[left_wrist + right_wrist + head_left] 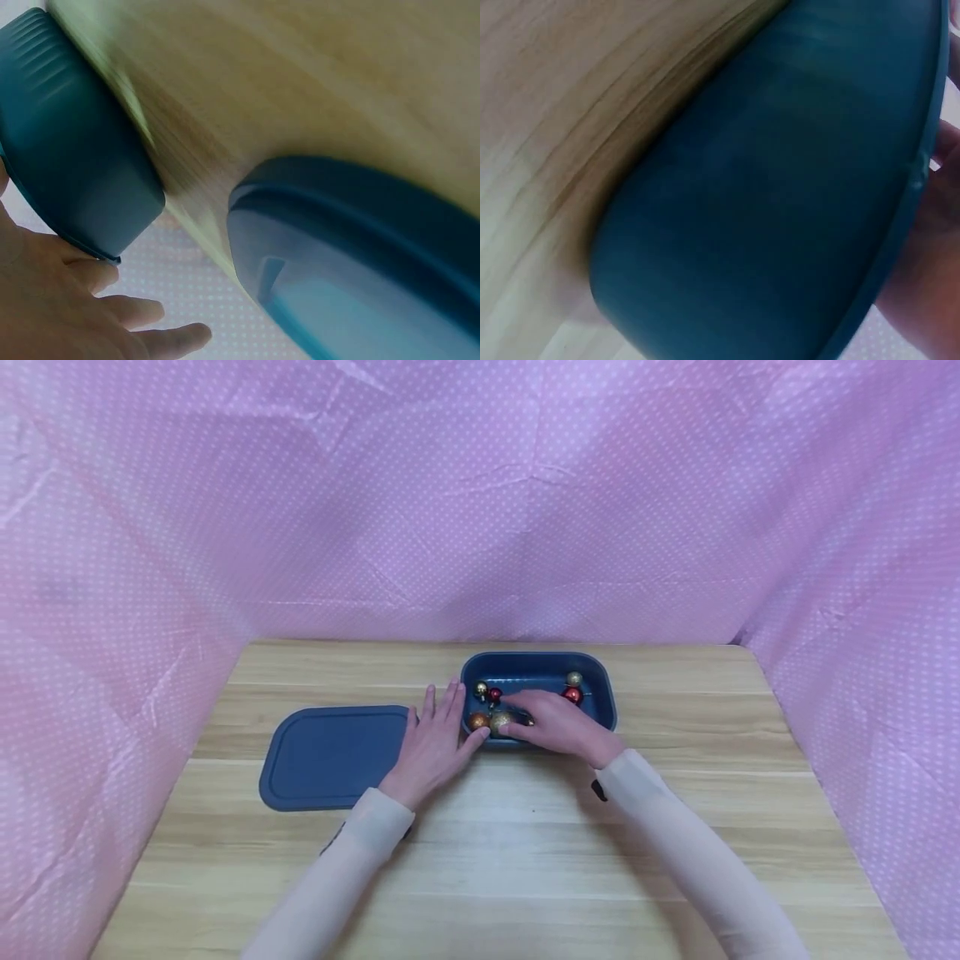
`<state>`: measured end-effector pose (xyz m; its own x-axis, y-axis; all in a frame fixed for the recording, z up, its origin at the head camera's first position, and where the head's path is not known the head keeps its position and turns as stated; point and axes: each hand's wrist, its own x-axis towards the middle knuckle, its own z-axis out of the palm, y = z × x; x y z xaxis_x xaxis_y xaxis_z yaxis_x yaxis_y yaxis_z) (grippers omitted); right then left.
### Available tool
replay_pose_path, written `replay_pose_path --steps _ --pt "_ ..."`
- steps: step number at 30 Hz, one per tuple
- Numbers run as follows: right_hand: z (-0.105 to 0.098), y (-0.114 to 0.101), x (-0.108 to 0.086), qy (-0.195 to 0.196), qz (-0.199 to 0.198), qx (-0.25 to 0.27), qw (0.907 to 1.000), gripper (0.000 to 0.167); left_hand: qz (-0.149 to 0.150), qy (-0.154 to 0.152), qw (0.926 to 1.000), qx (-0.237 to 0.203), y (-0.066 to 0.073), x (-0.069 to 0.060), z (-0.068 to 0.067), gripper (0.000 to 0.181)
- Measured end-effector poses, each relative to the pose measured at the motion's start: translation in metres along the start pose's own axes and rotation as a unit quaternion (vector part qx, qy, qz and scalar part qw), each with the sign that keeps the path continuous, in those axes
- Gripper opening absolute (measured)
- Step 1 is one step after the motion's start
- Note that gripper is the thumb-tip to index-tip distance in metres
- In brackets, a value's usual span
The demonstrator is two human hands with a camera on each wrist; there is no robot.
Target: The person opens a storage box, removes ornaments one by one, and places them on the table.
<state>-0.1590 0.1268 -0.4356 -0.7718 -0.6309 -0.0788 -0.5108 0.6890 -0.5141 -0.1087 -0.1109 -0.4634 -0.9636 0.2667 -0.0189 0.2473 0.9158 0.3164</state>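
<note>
A dark blue box without its lid stands on the table and holds several shiny balls. My left hand lies along its left end with straight fingers, touching the rim, the thumb at the front corner. Inside the box is my right hand, thumb against a gold glitter ball and forefinger above it; its other fingertips are hidden. Beside that ball sit an orange ball, a small gold ball and a small red ball. The right wrist view shows mostly the box's outer wall.
Left of the box, a blue lid lies flat on the wooden table, partly behind my left hand. A red ball and a glittery gold ball rest at the box's right end. Pink dotted cloth hangs around the table.
</note>
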Motion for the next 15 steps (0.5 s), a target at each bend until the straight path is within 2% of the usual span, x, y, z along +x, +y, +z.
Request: replay_pose_path --steps 15 --pt "0.003 0.005 0.012 -0.046 -0.009 -0.012 0.9989 0.049 -0.005 -0.003 0.9998 0.017 0.000 0.000 0.003 0.090"
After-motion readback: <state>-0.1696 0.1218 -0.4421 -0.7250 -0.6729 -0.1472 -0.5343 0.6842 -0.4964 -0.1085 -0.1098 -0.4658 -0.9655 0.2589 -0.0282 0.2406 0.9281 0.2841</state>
